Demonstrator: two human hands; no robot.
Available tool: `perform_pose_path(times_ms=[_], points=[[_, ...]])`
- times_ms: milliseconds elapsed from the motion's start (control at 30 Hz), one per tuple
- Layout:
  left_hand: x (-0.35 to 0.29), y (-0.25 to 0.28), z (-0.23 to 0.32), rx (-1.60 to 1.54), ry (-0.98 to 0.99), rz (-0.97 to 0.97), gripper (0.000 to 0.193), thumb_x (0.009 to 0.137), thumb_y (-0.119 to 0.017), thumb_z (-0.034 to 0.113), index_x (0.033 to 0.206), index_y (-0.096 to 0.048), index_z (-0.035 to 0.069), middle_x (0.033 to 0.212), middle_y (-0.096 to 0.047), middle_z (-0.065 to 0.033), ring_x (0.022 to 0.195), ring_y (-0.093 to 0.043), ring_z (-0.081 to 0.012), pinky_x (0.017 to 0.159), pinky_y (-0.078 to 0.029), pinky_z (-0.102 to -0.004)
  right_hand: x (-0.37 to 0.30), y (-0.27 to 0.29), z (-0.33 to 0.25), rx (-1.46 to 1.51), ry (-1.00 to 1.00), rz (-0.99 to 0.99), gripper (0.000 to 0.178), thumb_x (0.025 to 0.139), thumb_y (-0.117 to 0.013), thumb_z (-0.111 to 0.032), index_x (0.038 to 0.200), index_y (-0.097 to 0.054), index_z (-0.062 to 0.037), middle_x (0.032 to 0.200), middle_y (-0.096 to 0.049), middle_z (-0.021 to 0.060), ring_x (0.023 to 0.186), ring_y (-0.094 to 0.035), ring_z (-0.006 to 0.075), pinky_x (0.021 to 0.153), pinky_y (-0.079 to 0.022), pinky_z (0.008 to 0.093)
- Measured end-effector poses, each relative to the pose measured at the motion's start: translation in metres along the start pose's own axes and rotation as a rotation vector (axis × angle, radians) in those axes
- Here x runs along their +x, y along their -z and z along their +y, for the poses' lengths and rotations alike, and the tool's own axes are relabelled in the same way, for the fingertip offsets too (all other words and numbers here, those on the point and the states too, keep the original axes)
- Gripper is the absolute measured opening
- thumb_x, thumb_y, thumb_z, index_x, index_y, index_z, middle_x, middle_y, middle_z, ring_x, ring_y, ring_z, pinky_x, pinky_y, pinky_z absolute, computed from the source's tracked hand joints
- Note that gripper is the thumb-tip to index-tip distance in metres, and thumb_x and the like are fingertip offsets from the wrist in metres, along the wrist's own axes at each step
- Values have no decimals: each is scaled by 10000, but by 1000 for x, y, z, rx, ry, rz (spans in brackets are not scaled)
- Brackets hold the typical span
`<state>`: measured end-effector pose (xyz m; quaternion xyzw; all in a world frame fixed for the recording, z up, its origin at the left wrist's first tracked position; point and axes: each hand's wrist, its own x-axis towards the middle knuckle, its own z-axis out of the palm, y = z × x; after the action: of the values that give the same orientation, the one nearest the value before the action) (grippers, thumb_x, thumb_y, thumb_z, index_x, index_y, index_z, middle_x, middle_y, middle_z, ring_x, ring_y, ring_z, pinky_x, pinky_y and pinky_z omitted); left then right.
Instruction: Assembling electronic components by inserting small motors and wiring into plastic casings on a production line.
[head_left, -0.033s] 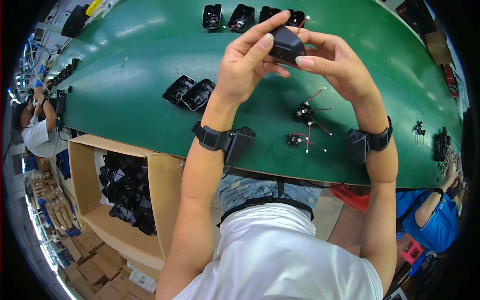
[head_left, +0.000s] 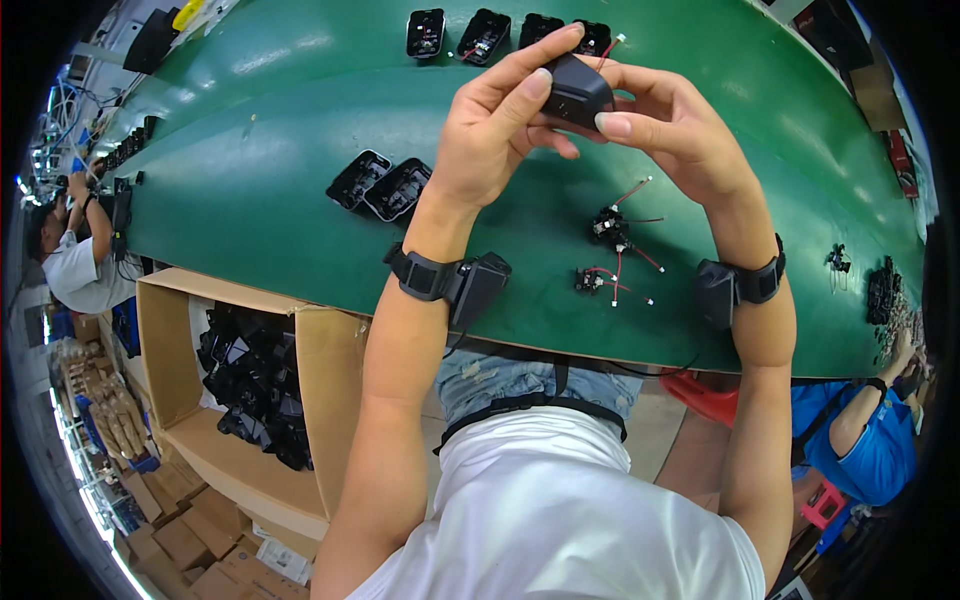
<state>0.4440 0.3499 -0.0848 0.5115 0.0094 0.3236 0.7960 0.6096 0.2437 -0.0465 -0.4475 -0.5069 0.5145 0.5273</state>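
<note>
Between both hands I hold a black plastic housing (head_left: 578, 95) above the green table. My left hand (head_left: 492, 125) grips its left side, with the thumb on top and the index finger along the far edge. My right hand (head_left: 672, 120) pinches its right end between thumb and fingers. A red wire with a white connector (head_left: 617, 42) shows just behind the housing; where it leads is hidden. Below my hands lie small black parts with red wires (head_left: 610, 228) and a smaller wired part (head_left: 590, 280). Two open black casings (head_left: 395, 190) rest left of my left wrist.
Several open casings (head_left: 426, 35) stand in a row at the table's far side. A cardboard box (head_left: 330, 400) of black parts is at the left front. Co-workers sit at far left (head_left: 85, 255) and right (head_left: 865, 450). Black parts (head_left: 884, 290) lie at the right edge.
</note>
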Motion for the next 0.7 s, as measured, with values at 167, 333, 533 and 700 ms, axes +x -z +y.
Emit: perform_pose_path(times_ms=[167,333,533,700], points=[[-1,-2,0,231,-16,13,412,975,-506,285,1271,-543,1,1197,-608,-152,647,-668,-187,480,-520,-213,-1,10,6,268,-142,-46,388,829,-687,-221,1106,-601,37,1098,-613,95,1043,-572,153,944,-445,315],[-2,-1,1,335,-71,89,360,948,-571,261,1197,-603,2,1101,-658,-117,624,-660,-159,476,-496,-205,1,17,3,99,-105,-4,343,822,-689,-221,1065,-628,14,1130,-610,103,1046,-584,185,940,-453,343],[-24,21,35,1493,-269,434,394,769,-734,190,1128,-631,64,1095,-644,-117,1011,-599,-256,834,-474,-357,3,79,8,-1148,338,346,291,725,-751,-179,960,-659,-33,1227,-565,125,1086,-554,296,932,-441,382],[-87,31,47,2127,249,545,649,667,-801,353,1234,-582,124,1265,-527,-160,1181,-445,-359,984,-394,-442,9,104,48,-1313,177,371,270,728,-753,-199,959,-666,-90,1302,-509,124,1141,-500,341,964,-427,416]])
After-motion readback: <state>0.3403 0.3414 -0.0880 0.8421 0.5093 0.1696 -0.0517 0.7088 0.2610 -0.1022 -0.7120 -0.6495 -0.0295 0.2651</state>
